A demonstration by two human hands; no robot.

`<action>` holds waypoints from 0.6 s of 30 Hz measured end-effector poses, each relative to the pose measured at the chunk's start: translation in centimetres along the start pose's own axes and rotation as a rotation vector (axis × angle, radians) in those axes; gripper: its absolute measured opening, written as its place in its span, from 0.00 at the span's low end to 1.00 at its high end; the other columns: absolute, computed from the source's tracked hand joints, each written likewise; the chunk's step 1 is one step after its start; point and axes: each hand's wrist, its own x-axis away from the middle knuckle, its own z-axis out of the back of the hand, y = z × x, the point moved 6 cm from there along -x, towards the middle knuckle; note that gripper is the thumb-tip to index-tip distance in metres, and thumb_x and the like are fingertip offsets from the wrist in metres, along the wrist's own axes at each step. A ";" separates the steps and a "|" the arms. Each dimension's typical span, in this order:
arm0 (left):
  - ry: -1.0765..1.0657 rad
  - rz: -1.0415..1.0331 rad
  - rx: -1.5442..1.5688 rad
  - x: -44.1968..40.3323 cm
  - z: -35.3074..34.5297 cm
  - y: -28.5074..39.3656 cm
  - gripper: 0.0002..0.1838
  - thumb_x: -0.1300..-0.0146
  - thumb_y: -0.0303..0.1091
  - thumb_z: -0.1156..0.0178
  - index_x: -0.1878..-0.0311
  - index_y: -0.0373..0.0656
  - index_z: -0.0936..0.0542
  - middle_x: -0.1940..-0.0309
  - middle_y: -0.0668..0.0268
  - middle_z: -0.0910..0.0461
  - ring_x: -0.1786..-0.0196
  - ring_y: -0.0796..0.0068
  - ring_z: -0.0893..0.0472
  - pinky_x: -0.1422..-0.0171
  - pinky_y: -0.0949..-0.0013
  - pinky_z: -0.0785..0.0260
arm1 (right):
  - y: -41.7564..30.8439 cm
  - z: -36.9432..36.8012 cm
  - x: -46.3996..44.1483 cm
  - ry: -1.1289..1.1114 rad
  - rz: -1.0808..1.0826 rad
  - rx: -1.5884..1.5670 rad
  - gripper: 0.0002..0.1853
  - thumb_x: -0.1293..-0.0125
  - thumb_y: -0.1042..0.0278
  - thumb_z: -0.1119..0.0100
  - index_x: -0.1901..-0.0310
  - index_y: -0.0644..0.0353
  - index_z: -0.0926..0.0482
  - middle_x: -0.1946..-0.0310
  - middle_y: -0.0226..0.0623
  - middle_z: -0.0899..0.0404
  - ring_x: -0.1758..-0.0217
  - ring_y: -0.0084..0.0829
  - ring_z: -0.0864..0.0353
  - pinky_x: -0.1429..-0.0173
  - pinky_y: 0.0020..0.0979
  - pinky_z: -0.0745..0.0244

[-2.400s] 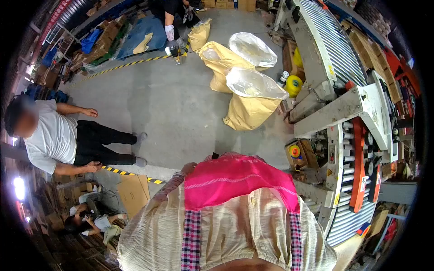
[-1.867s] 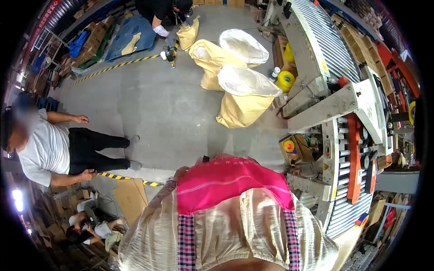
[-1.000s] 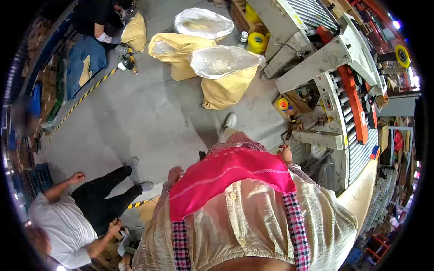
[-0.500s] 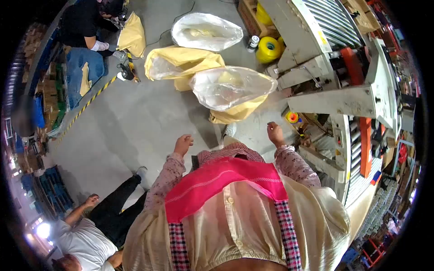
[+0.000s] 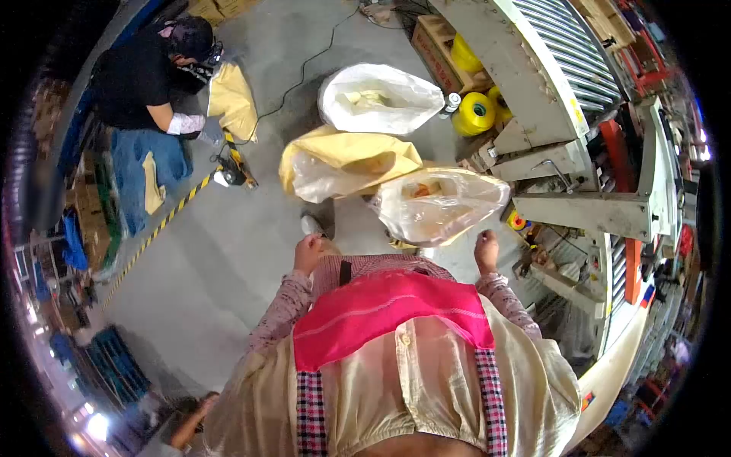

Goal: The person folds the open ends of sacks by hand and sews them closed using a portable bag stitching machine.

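Note:
My left hand (image 5: 308,254) hangs at my left side, fingers loosely curled, with nothing seen in it. On the other side my right hand (image 5: 486,251) is also curled and holds nothing visible. Just beyond it stands an open yellow sack with a clear plastic liner (image 5: 472,199), which it does not appear to touch. A second open yellow sack (image 5: 335,145) with a plastic liner stands to its left. Behind them is an open bag with a whitish plastic liner (image 5: 343,107), something pale inside.
A roller conveyor (image 5: 560,42) with a white metal frame runs along the right. Yellow twine spools (image 5: 474,114) and a cardboard box (image 5: 438,57) stand beside it. A crouching co-worker (image 5: 133,84) handles a yellow sack (image 5: 232,103) at upper left. Black-yellow tape (image 5: 164,225) marks the floor.
I have moved forward, so the sacks are now closer to my body. My hands have swung slightly. The person at lower left has mostly left the view.

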 end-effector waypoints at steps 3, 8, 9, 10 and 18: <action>0.011 0.181 0.219 -4.2 6.9 1.2 0.13 0.37 0.31 0.49 0.53 0.34 0.24 0.66 0.59 0.20 0.66 0.72 0.20 0.61 0.70 0.27 | -2.6 -2.0 3.5 0.149 -0.076 0.041 0.11 0.47 0.72 0.48 0.61 0.66 0.27 0.66 0.51 0.23 0.61 0.48 0.23 0.55 0.41 0.29; -0.105 0.108 0.184 -9.4 17.2 -0.2 0.13 0.36 0.31 0.49 0.52 0.33 0.25 0.68 0.61 0.20 0.69 0.75 0.21 0.62 0.72 0.27 | -11.4 -6.9 8.6 -0.010 -0.165 0.239 0.13 0.47 0.70 0.44 0.58 0.63 0.25 0.61 0.50 0.23 0.56 0.48 0.24 0.50 0.41 0.30; -0.090 0.123 0.203 -10.8 18.9 -0.2 0.13 0.36 0.32 0.48 0.53 0.33 0.24 0.69 0.62 0.20 0.69 0.75 0.21 0.62 0.72 0.27 | -13.8 -7.8 8.4 -0.060 -0.234 0.179 0.13 0.47 0.71 0.43 0.59 0.63 0.25 0.60 0.50 0.23 0.54 0.49 0.25 0.49 0.41 0.30; -0.078 0.145 0.221 -11.6 20.1 -0.5 0.13 0.37 0.32 0.48 0.53 0.33 0.24 0.69 0.62 0.20 0.69 0.76 0.21 0.63 0.72 0.27 | -16.0 -8.4 8.3 -0.091 -0.210 0.168 0.12 0.47 0.72 0.43 0.59 0.64 0.25 0.60 0.50 0.23 0.54 0.49 0.25 0.49 0.41 0.30; -0.168 0.232 0.225 -18.7 19.7 0.5 0.15 0.34 0.36 0.49 0.50 0.37 0.26 0.64 0.64 0.21 0.65 0.76 0.21 0.61 0.73 0.29 | -20.0 -11.1 7.2 -0.160 -0.236 0.150 0.12 0.47 0.73 0.44 0.59 0.63 0.24 0.59 0.51 0.25 0.55 0.50 0.26 0.50 0.42 0.30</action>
